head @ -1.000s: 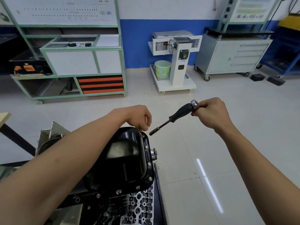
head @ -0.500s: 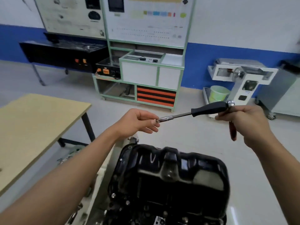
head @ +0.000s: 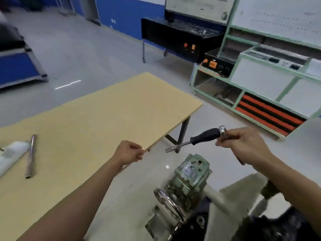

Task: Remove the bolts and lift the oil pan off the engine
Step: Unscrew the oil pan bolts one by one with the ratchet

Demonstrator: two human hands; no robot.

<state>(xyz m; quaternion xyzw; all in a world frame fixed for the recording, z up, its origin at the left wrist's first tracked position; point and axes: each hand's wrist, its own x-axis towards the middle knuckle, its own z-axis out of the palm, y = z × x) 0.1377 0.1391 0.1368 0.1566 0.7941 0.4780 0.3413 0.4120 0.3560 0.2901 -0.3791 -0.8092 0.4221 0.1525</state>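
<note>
My left hand (head: 128,152) is curled at the near edge of the wooden table (head: 104,122) and pinches a small dark bolt (head: 142,150) at its fingertips; the bolt is mostly hidden. My right hand (head: 243,145) grips the end of a socket driver (head: 203,136) with a black handle. Its metal shaft points left, and the socket tip hangs in the air between my hands. A dark shape at the bottom right edge (head: 260,228) may be the oil pan on the engine; it is blurred and cut off.
The green gearbox of the engine stand (head: 189,174), with a metal handwheel (head: 166,204), sits below my hands. On the table's left lie a metal rod (head: 31,155) and a white cloth (head: 10,153). Green-framed training benches (head: 260,80) stand behind on the right.
The view has swung left toward the table. My left hand left the driver's socket tip and moved down-left to the table edge. The oil pan has dropped almost out of view.
</note>
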